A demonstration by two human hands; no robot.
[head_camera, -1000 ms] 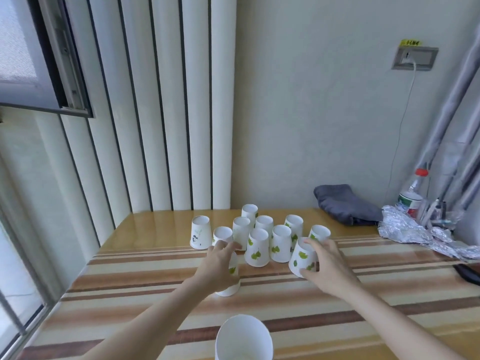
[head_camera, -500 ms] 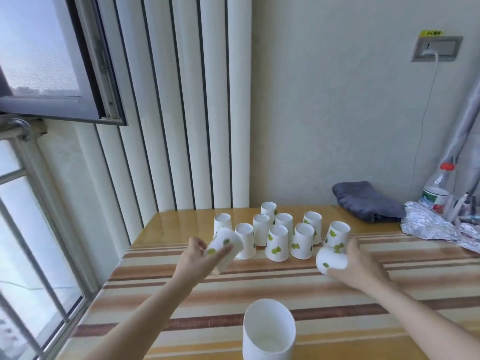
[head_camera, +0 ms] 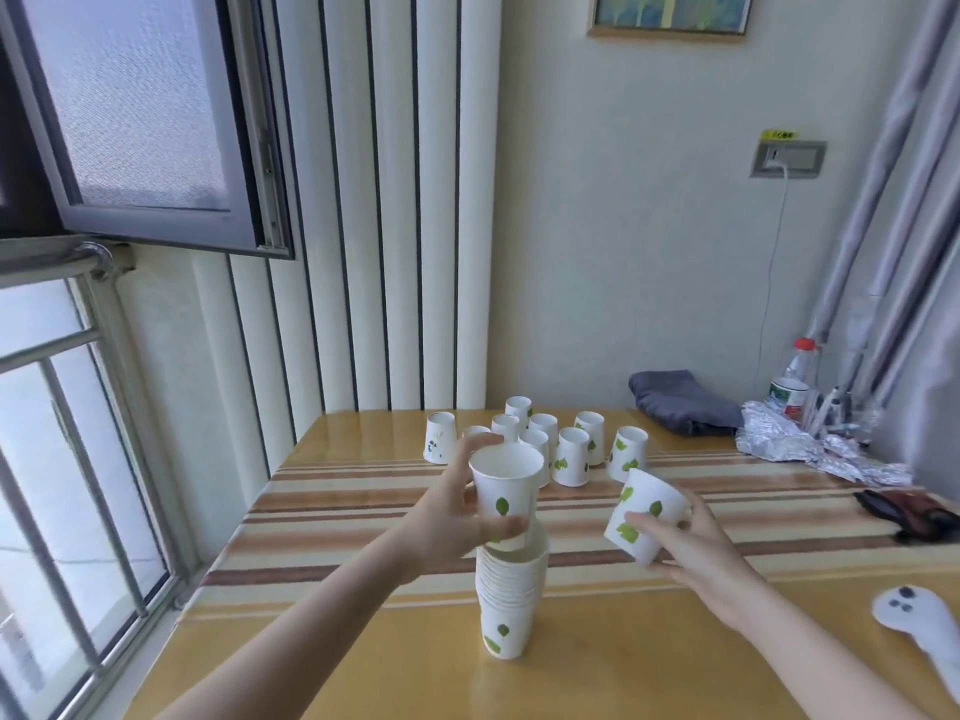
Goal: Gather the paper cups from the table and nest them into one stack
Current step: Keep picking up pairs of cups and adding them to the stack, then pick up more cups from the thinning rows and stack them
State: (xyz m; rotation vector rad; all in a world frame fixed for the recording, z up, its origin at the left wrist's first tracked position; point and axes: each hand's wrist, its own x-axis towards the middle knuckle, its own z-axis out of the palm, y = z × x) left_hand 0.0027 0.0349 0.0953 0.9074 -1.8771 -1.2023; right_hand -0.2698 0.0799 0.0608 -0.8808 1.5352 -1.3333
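A stack of nested white paper cups (head_camera: 508, 610) with green leaf prints stands upright near the table's front. My left hand (head_camera: 457, 511) grips one upright cup (head_camera: 506, 485) directly over the stack's mouth, its base at the top rim. My right hand (head_camera: 685, 543) holds a second cup (head_camera: 644, 514), tilted, to the right of the stack. Several more cups (head_camera: 571, 456) stand upside down in a cluster farther back on the table (head_camera: 363, 491).
A folded grey cloth (head_camera: 680, 402), a plastic bottle (head_camera: 795, 379) and crumpled foil (head_camera: 810, 446) lie at the back right. A dark object (head_camera: 904, 509) and a white controller (head_camera: 930, 623) sit at the right edge. An open window (head_camera: 140, 122) and railing are on the left.
Both hands lifted a cup each from the cluster and drew back toward me. The left cup has turned upright and come over the stack. The view has risen.
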